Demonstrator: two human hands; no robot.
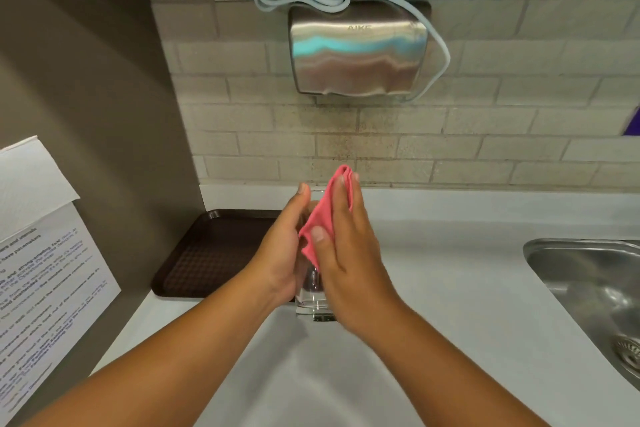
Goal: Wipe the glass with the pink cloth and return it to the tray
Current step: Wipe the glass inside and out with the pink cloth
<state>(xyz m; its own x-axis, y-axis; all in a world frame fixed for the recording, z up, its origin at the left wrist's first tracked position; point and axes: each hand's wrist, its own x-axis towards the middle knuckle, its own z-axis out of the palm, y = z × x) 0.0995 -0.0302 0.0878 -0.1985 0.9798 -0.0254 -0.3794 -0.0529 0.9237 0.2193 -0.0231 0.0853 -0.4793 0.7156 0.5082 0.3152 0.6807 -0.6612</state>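
Note:
A clear drinking glass (313,298) is held between my two hands above the white counter, just right of the dark brown tray (207,253). My left hand (280,246) wraps the glass's left side. My right hand (346,253) presses the pink cloth (323,218) flat against the glass's right side. Only the thick base and a strip of the rim show; the hands and cloth hide the rest. The tray lies bare against the left wall.
A steel sink (588,288) sits at the right. A metal hand dryer (358,55) with a looped cable hangs on the tiled wall above. A printed paper notice (45,270) hangs on the left panel. White counter (450,270) stretches between tray and sink.

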